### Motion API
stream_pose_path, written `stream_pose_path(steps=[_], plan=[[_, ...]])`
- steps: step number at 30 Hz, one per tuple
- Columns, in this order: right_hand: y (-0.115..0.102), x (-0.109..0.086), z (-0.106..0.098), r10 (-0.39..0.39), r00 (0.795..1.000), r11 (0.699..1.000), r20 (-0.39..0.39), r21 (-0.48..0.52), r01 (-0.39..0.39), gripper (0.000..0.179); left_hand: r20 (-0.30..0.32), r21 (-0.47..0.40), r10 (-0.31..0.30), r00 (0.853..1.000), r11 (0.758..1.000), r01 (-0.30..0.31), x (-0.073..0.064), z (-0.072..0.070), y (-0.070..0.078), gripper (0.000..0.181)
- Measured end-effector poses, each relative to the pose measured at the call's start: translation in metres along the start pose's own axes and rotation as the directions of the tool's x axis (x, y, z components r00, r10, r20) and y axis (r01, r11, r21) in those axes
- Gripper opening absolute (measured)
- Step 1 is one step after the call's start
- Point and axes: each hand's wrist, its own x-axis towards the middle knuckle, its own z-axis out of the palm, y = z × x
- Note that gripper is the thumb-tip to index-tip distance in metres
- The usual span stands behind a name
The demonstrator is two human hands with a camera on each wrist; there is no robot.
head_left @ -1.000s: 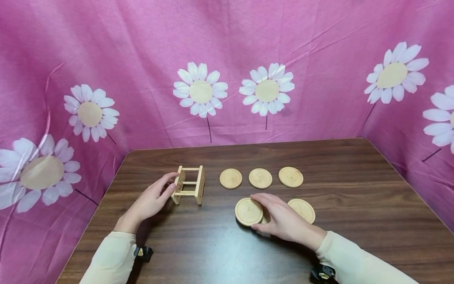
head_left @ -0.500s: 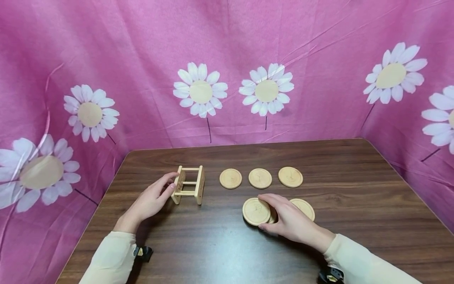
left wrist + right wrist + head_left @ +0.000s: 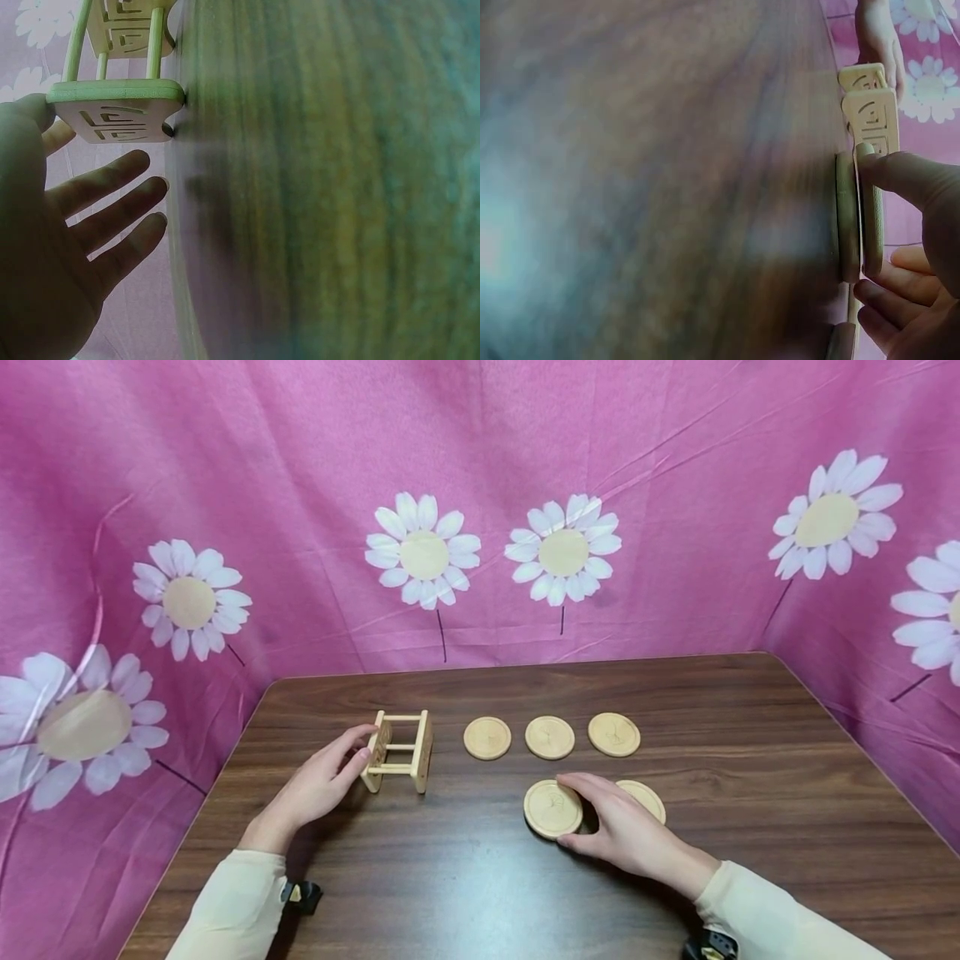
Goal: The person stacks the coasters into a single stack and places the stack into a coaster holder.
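Observation:
My right hand (image 3: 622, 831) pinches a round wooden coaster (image 3: 552, 808) by its rim, thumb at the near side and fingers at the far side. In the right wrist view the held coaster (image 3: 872, 217) lies flat, very close above another coaster (image 3: 847, 217) on the table; the head view hides that lower one. My left hand (image 3: 318, 785) pinches the left side panel of a small wooden coaster rack (image 3: 400, 768) between thumb and index finger. Its other fingers (image 3: 124, 214) spread out beside the panel. The rack's slot between the panels holds nothing.
Three coasters lie in a back row: a left one (image 3: 487, 738), a middle one (image 3: 550, 737) and a right one (image 3: 614, 734). Another coaster (image 3: 647, 800) sits partly behind my right hand. The brown wooden table (image 3: 420, 877) meets a pink flowered cloth (image 3: 480, 635).
My right hand has moved to the right with the coaster, over the lower coaster, which showed partly before. The left hand and the rack have stayed put.

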Motion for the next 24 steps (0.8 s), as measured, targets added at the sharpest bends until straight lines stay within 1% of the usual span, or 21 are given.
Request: stream_pose_path(steps=[4,11,16,24], plan=[[0.0014,-0.0003,-0.0008,0.016,1.000,1.000,0.015,0.006,-0.016,0.074,0.008,0.003,0.003,1.000,1.000,-0.003,-0.0007,-0.0002,0.0003,0.041],[0.0016,-0.0008,0.0010,0.005,1.000,1.000,0.015,0.009,-0.005,0.074,0.013,0.001,-0.009,1.000,1.000,0.009,-0.0008,-0.0010,0.0002,0.041],[0.0007,-0.0011,0.0018,0.001,1.000,1.000,0.029,0.008,-0.001,0.073,0.016,-0.002,-0.006,1.000,1.000,0.006,-0.0012,-0.0010,0.0009,0.041],[0.0013,-0.0009,0.0001,-0.023,0.999,1.000,0.022,0.016,0.022,0.071,0.016,-0.001,-0.003,1.000,1.000,0.003,-0.0005,-0.0014,0.0016,0.041]])
